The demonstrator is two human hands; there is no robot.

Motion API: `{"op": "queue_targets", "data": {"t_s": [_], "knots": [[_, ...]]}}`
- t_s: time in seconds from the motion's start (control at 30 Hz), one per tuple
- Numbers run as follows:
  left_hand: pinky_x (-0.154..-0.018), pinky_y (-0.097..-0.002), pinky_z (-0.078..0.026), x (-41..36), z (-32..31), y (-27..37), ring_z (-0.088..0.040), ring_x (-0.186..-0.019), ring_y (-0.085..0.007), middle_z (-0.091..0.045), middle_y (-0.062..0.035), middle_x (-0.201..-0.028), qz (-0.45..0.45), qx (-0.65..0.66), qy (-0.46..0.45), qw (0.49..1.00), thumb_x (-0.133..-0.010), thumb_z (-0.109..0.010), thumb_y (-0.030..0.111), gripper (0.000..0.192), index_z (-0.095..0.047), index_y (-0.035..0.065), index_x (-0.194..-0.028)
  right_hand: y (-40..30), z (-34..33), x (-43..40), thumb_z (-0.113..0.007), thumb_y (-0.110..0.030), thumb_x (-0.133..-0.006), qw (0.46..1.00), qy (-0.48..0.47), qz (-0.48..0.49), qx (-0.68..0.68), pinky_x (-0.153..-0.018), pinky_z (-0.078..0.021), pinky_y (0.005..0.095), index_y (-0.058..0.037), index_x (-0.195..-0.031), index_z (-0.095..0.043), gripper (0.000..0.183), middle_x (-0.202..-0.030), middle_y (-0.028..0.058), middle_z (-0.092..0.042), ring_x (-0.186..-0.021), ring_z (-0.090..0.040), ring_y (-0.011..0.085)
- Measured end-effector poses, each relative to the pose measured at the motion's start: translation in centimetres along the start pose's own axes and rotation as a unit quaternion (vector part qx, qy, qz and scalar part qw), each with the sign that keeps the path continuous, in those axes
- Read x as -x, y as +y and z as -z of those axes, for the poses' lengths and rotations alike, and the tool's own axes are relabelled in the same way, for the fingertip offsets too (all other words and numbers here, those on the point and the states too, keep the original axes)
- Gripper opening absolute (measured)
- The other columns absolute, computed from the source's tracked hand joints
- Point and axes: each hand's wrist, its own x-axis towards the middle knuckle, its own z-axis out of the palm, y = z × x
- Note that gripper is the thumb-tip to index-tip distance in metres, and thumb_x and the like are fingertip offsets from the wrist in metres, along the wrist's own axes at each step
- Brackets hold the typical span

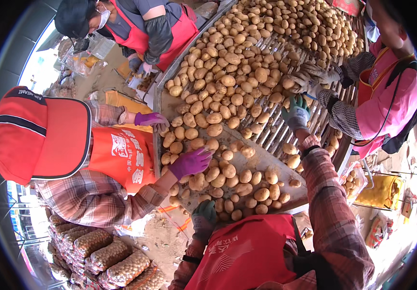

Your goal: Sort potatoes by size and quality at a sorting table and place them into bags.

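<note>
Potatoes [232,99] cover much of a slatted sorting table [277,125] and the flat metal tray [280,166] at its near end. My right hand [297,112], in a teal and grey work glove, reaches far forward over the slats. Its fingertips lie among a few potatoes, right beside a co-worker's gloved hands; whether it grips one is hidden. At the near edge of the tray is my left hand [204,218], gloved alike. Its fingers are beside potatoes [220,206], and the palm side is out of sight.
A co-worker with purple gloves [192,163] reaches over the tray from the left. Another with grey gloves [308,78] handles potatoes at the right, and a third bends at the upper left. Filled mesh sacks [128,268] are stacked lower left; a yellow sack [378,192] stands right.
</note>
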Motion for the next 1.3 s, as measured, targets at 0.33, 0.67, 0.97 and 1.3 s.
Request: {"op": "queue_targets", "data": {"t_s": [0.33,0.67,0.97,1.3], "knots": [[-0.085,-0.0519,-0.057,-2.1,-0.9,0.8,-0.071,-0.101,-0.0404,-0.074,-0.0172,-0.115,-0.071,-0.022,-0.009,0.997,-0.094,-0.065,0.021,0.028,-0.072,0.0061,-0.117,-2.6,2.6,16.6,-0.075,-0.031,-0.087,0.967,-0.139,0.094,-0.19,-0.087,-0.0583,0.0484,-0.0121,-0.124,-0.066,0.042,-0.123,0.0178,-0.071,-0.108,-0.072,0.0373],[-0.083,-0.052,-0.059,-6.8,-0.8,4.9,-0.071,-0.099,-0.0439,-0.072,-0.0242,-0.114,-0.23,-0.017,-0.011,0.973,-0.096,-0.063,0.008,0.021,-0.072,-0.0008,-0.113,9.4,8.4,16.9,-0.075,-0.014,-0.083,0.963,0.135,-0.009,-0.233,-0.084,-0.0584,0.0481,-0.0088,-0.097,-0.071,0.015,-0.106,0.0133,-0.076,-0.094,-0.072,0.0367],[-0.1,-0.0561,-0.053,-11.9,-3.1,11.4,-0.063,-0.12,-0.047,-0.064,-0.0253,-0.133,-0.357,-0.051,-0.101,0.927,-0.093,-0.074,0.03,0.045,-0.067,0.0029,-0.128,18.2,7.1,10.6,-0.076,-0.053,-0.082,0.968,-0.067,-0.234,-0.068,-0.111,-0.0436,0.0592,-0.0199,-0.152,-0.051,0.081,-0.16,0.0228,-0.043,-0.141,-0.048,0.0455],[-0.106,-0.0599,-0.046,-11.9,-6.6,8.2,-0.054,-0.134,-0.0396,-0.063,-0.0156,-0.133,-0.426,-0.126,-0.095,0.891,-0.086,-0.075,0.041,0.047,-0.071,0.0122,-0.123,16.6,7.0,14.3,-0.073,-0.037,-0.089,0.958,-0.115,-0.253,-0.078,-0.093,-0.0562,0.0575,-0.0168,-0.126,-0.066,0.042,-0.134,0.0198,-0.061,-0.123,-0.063,0.0413]]}}
